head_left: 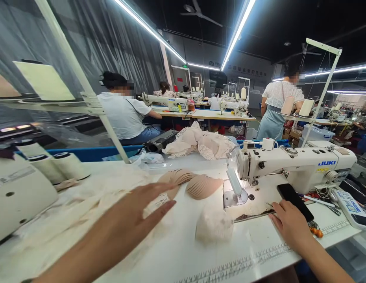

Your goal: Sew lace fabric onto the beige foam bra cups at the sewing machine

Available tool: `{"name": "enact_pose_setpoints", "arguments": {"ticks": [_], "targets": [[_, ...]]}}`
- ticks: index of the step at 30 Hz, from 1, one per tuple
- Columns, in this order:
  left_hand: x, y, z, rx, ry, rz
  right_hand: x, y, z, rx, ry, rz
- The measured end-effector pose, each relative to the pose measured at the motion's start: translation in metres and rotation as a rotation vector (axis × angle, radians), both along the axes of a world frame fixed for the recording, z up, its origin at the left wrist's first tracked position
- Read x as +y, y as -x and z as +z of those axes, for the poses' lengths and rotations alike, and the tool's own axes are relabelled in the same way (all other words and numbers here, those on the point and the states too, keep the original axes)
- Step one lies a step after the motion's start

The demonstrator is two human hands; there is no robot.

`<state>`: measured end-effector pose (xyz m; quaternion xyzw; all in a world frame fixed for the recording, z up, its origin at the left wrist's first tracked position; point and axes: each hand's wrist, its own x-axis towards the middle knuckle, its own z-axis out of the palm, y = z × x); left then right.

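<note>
My left hand [138,208] is stretched out over the table, thumb and fingers apart, with nothing in it. Just beyond its fingertips lie beige pleated bra cups [203,186], and some white lace shows beneath the hand. A pale lace cup piece [215,223] rests between my two hands, in front of the sewing machine [292,163]. On the right, my right hand [291,226] is down on the machine bed beside a black phone [295,201]. Its fingers are curled, and a thin metal tip pokes out by the index finger; the rest is hidden.
Lace bra pieces [200,141] are heaped at the table's back. Cream fabric [71,224] spreads at left near thread cones [71,166]. A white pen [318,200], an orange-handled item [316,232] and a control box [352,208] lie right. Co-workers [124,110] are beyond.
</note>
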<state>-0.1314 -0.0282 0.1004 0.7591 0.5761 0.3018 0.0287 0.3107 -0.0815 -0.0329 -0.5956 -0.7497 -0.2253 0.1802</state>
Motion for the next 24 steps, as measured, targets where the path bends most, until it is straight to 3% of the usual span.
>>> {"name": "enact_pose_setpoints", "arguments": {"ticks": [3, 5, 7, 10, 12, 14, 18, 21, 24], "targets": [[0.002, -0.044, -0.029, 0.039, 0.189, -0.264, 0.002, 0.01, -0.008, 0.028, -0.18, 0.044], [0.008, -0.072, -0.042, 0.07, 0.378, -0.319, 0.001, 0.018, -0.013, 0.09, -0.228, 0.115], [0.013, -0.093, -0.045, 0.083, 0.5, -0.342, -0.001, 0.022, -0.016, 0.164, -0.239, 0.188], [0.011, -0.11, -0.034, 0.086, 0.529, -0.378, -0.005, 0.024, -0.017, 0.328, -0.224, 0.313], [0.002, -0.114, -0.026, 0.063, 0.52, -0.405, -0.008, 0.033, -0.014, 0.497, -0.136, 0.418], [-0.011, -0.115, -0.022, -0.084, 0.544, -0.477, -0.012, 0.052, -0.009, 0.742, 0.05, 0.5], [-0.034, -0.111, -0.029, -0.651, 0.739, -0.637, -0.014, 0.106, 0.008, 1.38, 0.505, 0.641], [-0.045, -0.107, -0.039, -0.934, 0.804, -0.539, -0.016, 0.131, 0.029, 1.717, 0.679, 0.666], [-0.055, -0.108, -0.04, -1.031, 0.876, -0.444, -0.019, 0.136, 0.052, 1.809, 0.7, 0.648]]}}
